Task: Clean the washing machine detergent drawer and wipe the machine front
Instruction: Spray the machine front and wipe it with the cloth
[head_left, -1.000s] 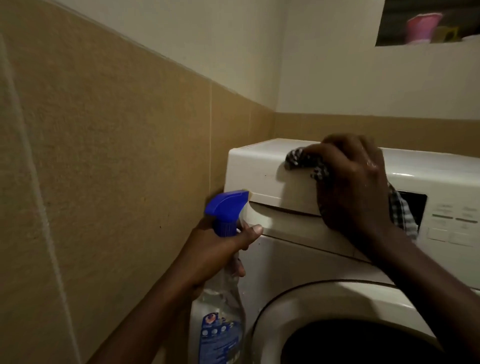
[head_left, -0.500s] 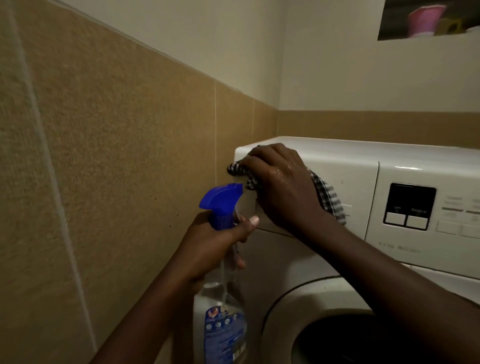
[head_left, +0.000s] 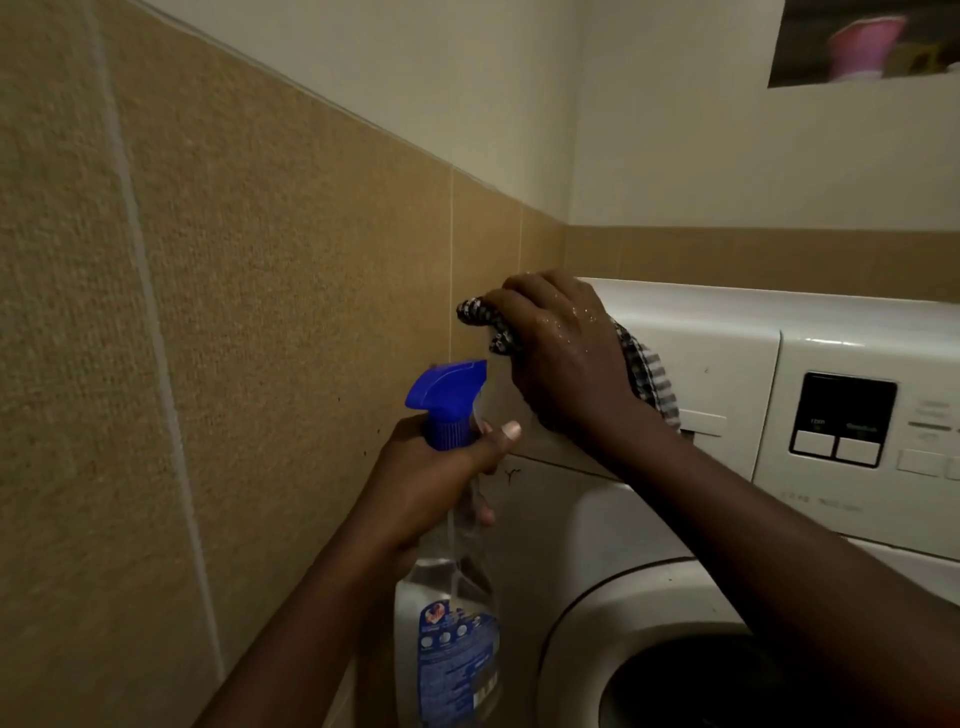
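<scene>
cloth, checked, is pressed by the right hand against the upper left front corner of the washing machine, over the detergent drawer front, fingers curled around it. left hand is closed on the neck of an upright spray bottle with a blue trigger head, just beside the machine. tiled wall stands to the left.

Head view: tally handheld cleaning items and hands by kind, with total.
Spray bottle: 1, in left hand
Checked cloth: 1, under right hand
Hands: 2
Total: 4
</scene>
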